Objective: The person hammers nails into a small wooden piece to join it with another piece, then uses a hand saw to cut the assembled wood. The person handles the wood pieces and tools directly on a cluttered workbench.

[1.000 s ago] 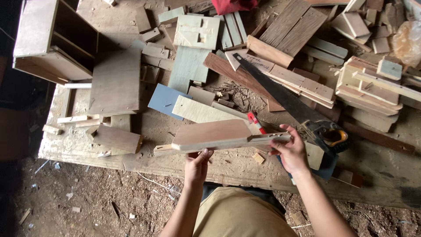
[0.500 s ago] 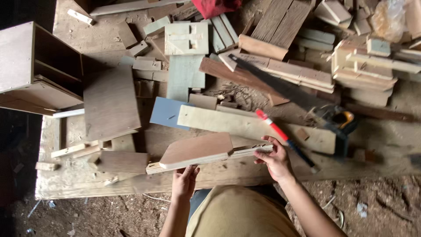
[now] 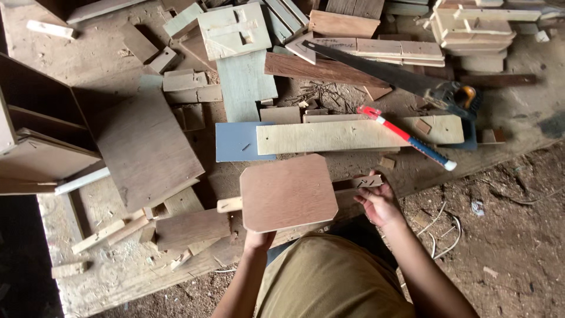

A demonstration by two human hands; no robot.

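A reddish plywood panel with clipped corners (image 3: pixel 287 192) faces up just above the table's near edge. It is fixed to a thin wooden strip (image 3: pixel 229 204) that sticks out at both ends. My left hand (image 3: pixel 258 239) grips the panel's near edge from below. My right hand (image 3: pixel 379 202) holds the strip's right end by a small notched block (image 3: pixel 369 181). My tan-clad lap (image 3: pixel 329 277) is right beneath the piece.
A handsaw (image 3: pixel 382 72) and a red, white and blue-handled tool (image 3: pixel 406 136) lie beyond a long pale board (image 3: pixel 353 134). A large plywood sheet (image 3: pixel 147 147) and an open wooden cabinet (image 3: pixel 41 135) sit left. Scrap blocks cover the far table; dirt floor lies right.
The panel has tilted from nearly edge-on to face up toward me and come closer to my lap. Both hands stayed on it; the view shifted left and down.
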